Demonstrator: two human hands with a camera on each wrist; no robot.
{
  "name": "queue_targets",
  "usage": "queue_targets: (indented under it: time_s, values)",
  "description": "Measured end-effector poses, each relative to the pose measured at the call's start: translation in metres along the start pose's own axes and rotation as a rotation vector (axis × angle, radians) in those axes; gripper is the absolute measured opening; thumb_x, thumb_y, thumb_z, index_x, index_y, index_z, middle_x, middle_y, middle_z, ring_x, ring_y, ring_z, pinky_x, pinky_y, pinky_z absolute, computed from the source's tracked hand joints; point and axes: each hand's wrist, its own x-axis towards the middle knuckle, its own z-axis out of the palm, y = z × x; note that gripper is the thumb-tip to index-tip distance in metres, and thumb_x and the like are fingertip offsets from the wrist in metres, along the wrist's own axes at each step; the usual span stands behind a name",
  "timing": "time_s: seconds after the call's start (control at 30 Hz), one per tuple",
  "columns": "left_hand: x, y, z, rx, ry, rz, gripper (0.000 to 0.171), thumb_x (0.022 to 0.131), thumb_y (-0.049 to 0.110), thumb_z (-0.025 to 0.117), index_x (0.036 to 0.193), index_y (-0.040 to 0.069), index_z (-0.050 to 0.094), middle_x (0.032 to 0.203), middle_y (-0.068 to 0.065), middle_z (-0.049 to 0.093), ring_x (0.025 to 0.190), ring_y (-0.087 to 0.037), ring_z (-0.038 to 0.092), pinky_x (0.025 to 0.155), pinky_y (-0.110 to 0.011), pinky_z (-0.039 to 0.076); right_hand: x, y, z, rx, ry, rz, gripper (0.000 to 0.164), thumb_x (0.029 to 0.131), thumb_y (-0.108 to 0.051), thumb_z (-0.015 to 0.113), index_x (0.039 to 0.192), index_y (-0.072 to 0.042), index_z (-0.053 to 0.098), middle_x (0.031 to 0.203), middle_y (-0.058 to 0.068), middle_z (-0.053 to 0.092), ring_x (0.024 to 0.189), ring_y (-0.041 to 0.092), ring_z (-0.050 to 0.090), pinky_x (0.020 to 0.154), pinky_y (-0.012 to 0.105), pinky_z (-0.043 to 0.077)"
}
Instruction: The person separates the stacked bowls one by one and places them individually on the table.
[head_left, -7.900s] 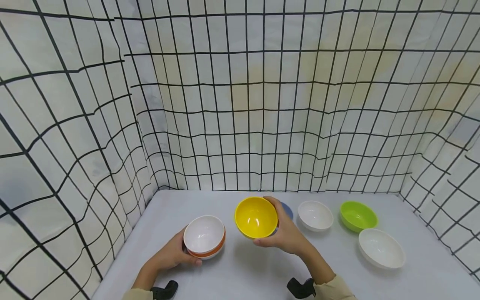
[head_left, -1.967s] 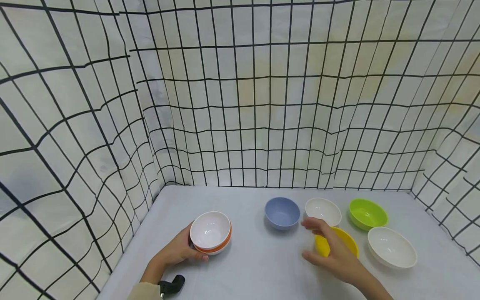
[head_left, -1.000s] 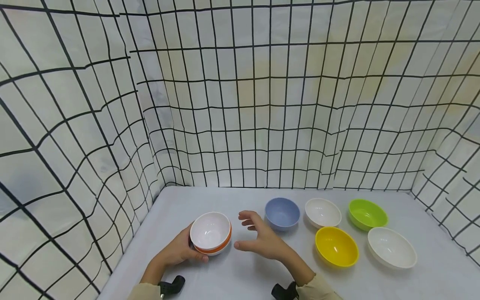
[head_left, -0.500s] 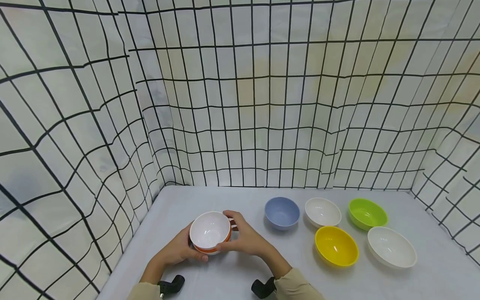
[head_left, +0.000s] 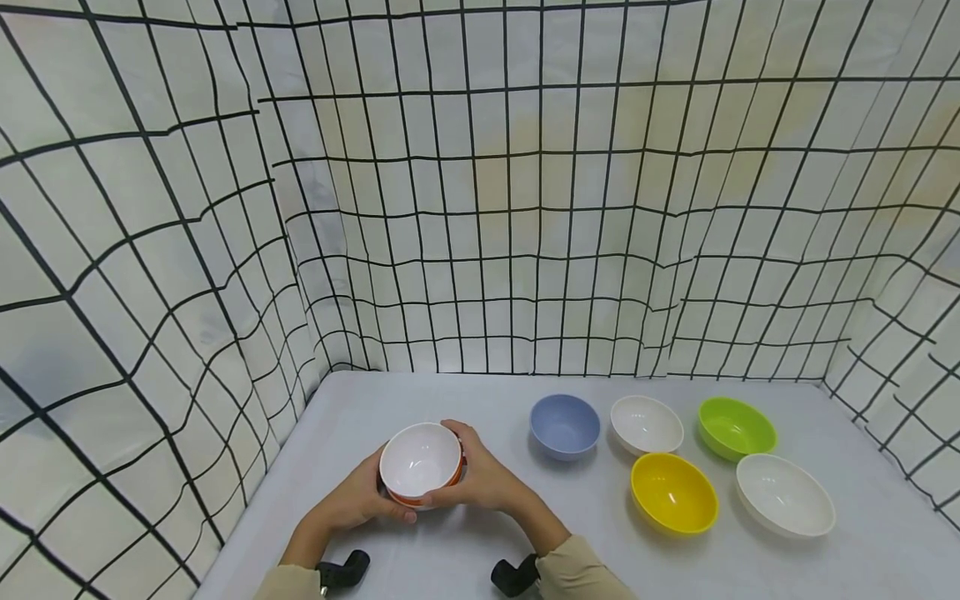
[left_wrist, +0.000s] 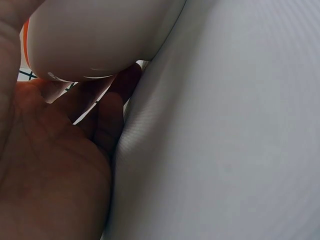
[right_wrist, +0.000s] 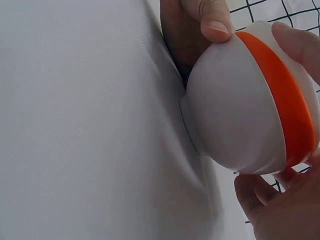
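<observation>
A stack of nested bowls stands on the white-covered table at the left. At its top is a white bowl [head_left: 420,460], below that an orange bowl [right_wrist: 286,100], and at the bottom another white bowl [right_wrist: 232,112]. My left hand [head_left: 352,498] grips the stack from the left, its thumb low at the front by the bottom bowl. From the right, my right hand [head_left: 491,482] curls round the stack's upper part, thumb in front and fingers behind. The left wrist view shows the palm and fingers close against the cloth beside the bottom bowl.
To the right on the table [head_left: 585,542] sit a blue bowl [head_left: 564,427], a white bowl [head_left: 646,425], a green bowl [head_left: 737,428], a yellow bowl [head_left: 673,493] and a shallow white bowl [head_left: 784,495]. A black grid wall [head_left: 525,250] encloses the back and sides.
The yellow bowl, earlier in my right hand, was set down at the right and let go. My right hand came back left and took hold of the stack. The left hand kept its grip.
</observation>
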Motion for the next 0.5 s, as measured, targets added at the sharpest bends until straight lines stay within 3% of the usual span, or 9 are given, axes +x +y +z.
queue_targets:
  time_s: [0.23, 0.5]
  values:
    - [0.0001, 0.0014, 0.0000, 0.035, 0.010, -0.011, 0.108, 0.065, 0.018, 0.098, 0.155, 0.022, 0.037, 0.150, -0.005, 0.052, 0.131, -0.010, 0.051, 0.109, -0.019, 0.038, 0.0032, 0.0018, 0.0065, 0.023, -0.003, 0.020, 0.117, 0.071, -0.032, 0.093, 0.161, -0.021, 0.019, 0.153, 0.005, 0.038, 0.135, 0.020, 0.047, 0.112, 0.047, 0.042]
    - [0.0005, 0.0016, -0.0003, 0.040, 0.009, -0.015, 0.107, 0.065, 0.018, 0.098, 0.154, 0.022, 0.038, 0.148, -0.005, 0.053, 0.132, -0.015, 0.052, 0.109, -0.022, 0.040, 0.0033, 0.0034, 0.0090, 0.036, -0.006, 0.015, 0.118, 0.071, -0.031, 0.093, 0.161, -0.024, 0.017, 0.152, 0.004, 0.038, 0.133, 0.019, 0.047, 0.111, 0.046, 0.042]
